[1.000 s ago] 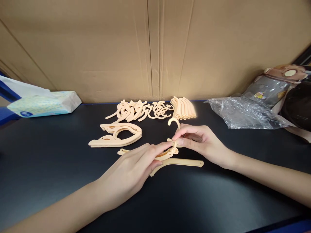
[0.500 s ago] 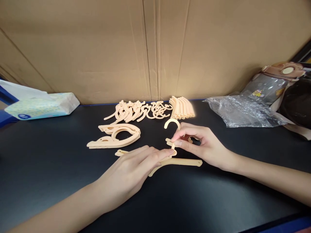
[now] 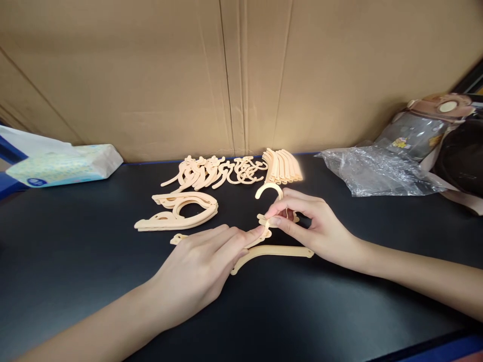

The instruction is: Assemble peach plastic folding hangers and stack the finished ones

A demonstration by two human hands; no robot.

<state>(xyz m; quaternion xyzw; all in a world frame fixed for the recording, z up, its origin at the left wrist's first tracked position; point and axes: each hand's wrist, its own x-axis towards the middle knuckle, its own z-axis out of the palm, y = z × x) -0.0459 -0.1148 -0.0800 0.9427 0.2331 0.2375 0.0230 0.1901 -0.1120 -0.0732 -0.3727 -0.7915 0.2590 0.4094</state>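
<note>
My right hand [image 3: 309, 223] pinches the stem of a peach plastic hook piece [image 3: 268, 192] between thumb and fingertips; the hook's curve stands just above the fingers. My left hand [image 3: 199, 266] lies over a peach hanger arm [image 3: 177, 238], with its fingers pressing the arm's inner end, which meets the hook's stem. A second hanger arm [image 3: 275, 250] lies flat on the black table [image 3: 75, 261] just in front of both hands.
Behind the hands lie a folded hanger stack [image 3: 181, 208], a row of several loose hooks [image 3: 215, 171] and a bundle of arms [image 3: 283, 166]. A tissue pack [image 3: 60, 163] sits far left. A clear plastic bag [image 3: 373, 171] and a bottle [image 3: 426, 130] sit at right. A cardboard wall [image 3: 241, 70] closes the back.
The hook piece has tilted slightly left in my right hand. My left hand has slid a little left and forward along the arm, whose left end now shows further left.
</note>
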